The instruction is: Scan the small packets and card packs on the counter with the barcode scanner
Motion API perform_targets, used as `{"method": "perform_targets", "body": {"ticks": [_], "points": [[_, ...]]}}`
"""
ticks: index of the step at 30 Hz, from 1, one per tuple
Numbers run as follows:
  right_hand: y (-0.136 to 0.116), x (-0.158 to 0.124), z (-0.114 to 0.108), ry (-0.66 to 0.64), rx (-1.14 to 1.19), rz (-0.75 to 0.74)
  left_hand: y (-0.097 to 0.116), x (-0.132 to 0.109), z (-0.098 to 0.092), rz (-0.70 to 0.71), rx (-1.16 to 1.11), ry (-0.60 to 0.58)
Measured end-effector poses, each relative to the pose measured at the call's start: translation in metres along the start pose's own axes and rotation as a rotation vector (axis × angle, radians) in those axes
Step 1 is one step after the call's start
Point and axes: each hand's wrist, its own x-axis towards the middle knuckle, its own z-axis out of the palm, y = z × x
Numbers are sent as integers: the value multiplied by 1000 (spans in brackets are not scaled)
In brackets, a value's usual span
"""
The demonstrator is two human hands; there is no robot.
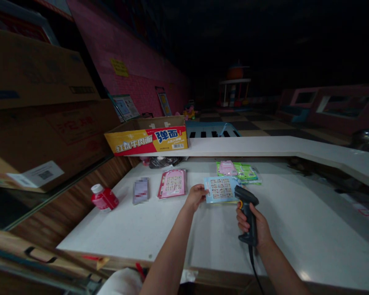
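Observation:
My left hand (197, 196) pinches the left edge of a flat light-blue packet (220, 190) printed with rows of small pictures. Wrapped around the handle of a black barcode scanner (249, 213) is my right hand (255, 225). The scanner's head points at the packet's right side, and its cable hangs down past the counter's front edge. Something yellow shows along the packet's lower edge. Just behind lie green packets (247, 172) with a pink packet (227, 167) on top. Left of my left hand are stacked pink and red packets (172, 183).
On the white counter (135, 233), a red bottle with a white cap (104, 198) lies tilted near a blurred phone-sized object (140, 191). An open noodle carton (150, 139) sits on the raised ledge (249, 146). Large cardboard boxes (80, 127) are stacked at left.

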Motion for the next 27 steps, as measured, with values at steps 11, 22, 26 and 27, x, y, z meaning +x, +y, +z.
{"method": "perform_targets", "body": {"ticks": [11, 22, 26, 27], "points": [[5, -2, 3, 44, -181, 84, -31, -17, -5, 380, -316, 247], [19, -9, 55, 264, -663, 10, -41, -11, -6, 471, -333, 319], [27, -9, 74, 248, -809, -13, -44, -8, -7, 466, -340, 331], [29, -8, 76, 249, -826, -30, -44, -8, -7, 467, -337, 329]]}}
